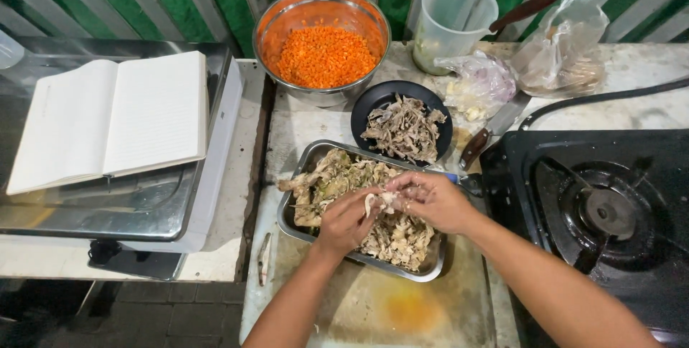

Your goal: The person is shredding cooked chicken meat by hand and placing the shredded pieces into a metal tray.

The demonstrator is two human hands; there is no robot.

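Observation:
Both of my hands meet over a steel tray (294, 227) full of cooked shredded meat and bones. My left hand (346, 222) and my right hand (430, 199) pinch the same pale piece of meat (380, 202) between their fingertips, just above the pile. Behind the tray sits a black plate (366, 107) holding darker shredded meat.
A steel bowl (269, 29) of orange lentils stands at the back, with a plastic jug (451, 21) and bags (563, 39) to its right. A knife (491, 129) lies beside the plate. A black gas stove (603, 212) fills the right. An open notebook (115, 118) rests on a steel surface at left.

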